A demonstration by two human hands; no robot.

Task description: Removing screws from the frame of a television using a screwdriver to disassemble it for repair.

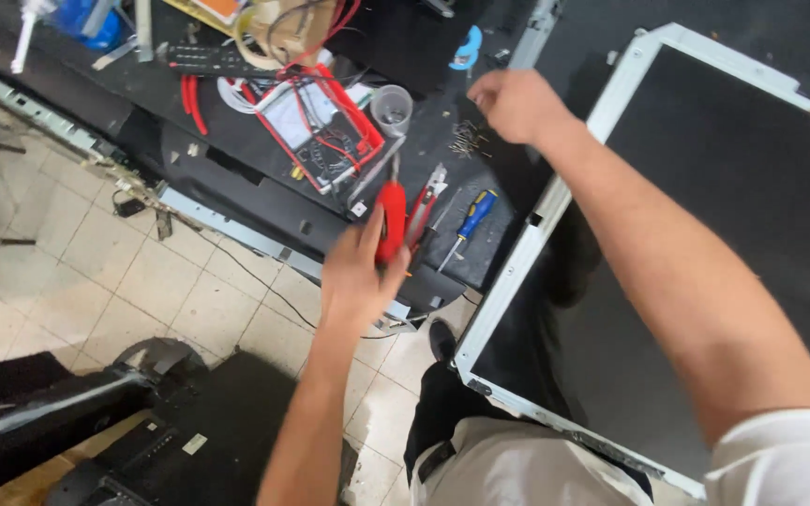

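We see a dark table [264,141] bearing a red-framed meter [316,126], a clear cup [392,109], loose screws [467,138], a blue-handled screwdriver [469,217], a remote [208,61] and a framed dark panel [705,244]; tiled floor [96,272] below.

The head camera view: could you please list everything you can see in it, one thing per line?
Screwdriver: one, red handle, held in the left hand.
Screwdriver: one, blue and yellow handle, lying on the black bench right of the red one.
Meter: one, red-framed with red leads, bench centre.
Cup: one, clear plastic, right of the meter.
Screws: small pile, dark metal, below the right hand.
Remote control: one, black, top of bench.
Panel: one large, dark with a pale frame, right side.
Floor: pale tiles, left.
Left hand: grips the red screwdriver.
Right hand: closed, over the screws.
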